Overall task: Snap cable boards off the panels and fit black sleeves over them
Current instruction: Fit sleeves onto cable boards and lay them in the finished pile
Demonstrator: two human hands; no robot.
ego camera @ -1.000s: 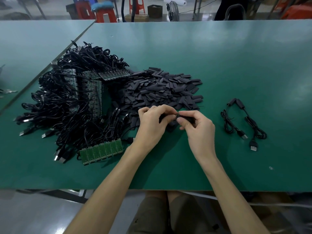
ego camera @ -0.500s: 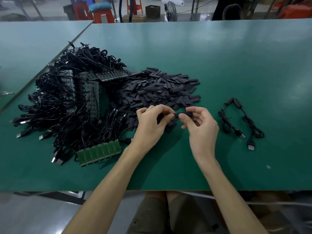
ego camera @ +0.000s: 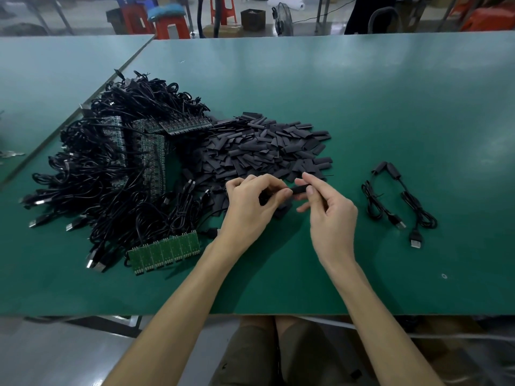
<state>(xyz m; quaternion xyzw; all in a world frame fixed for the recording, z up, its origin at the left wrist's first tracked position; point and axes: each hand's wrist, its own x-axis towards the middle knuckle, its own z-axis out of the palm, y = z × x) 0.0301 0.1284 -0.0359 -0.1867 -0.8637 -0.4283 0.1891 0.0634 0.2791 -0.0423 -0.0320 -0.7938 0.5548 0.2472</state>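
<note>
My left hand (ego camera: 250, 201) grips the end of a black cable, its board hidden inside the curled fingers. Between thumb and forefinger my right hand (ego camera: 328, 210) pinches a black sleeve (ego camera: 300, 188) held end to end with the left hand's fingertips. Just beyond both hands lies a heap of flat black sleeves (ego camera: 267, 151). A green panel (ego camera: 164, 252) of several joined boards lies at the near left, its cables running into a big tangle of black cables and panels (ego camera: 119, 168).
Two sleeved cables (ego camera: 395, 199) with USB plugs lie to the right of my hands on the green table (ego camera: 390, 101). The table's front edge runs just below my forearms. Stools, a fan and boxes stand on the floor beyond the far edge.
The right hand's fingers have opened out from a tight curl to a fingertip pinch on the sleeve, and both hands have shifted slightly. The piles have not moved.
</note>
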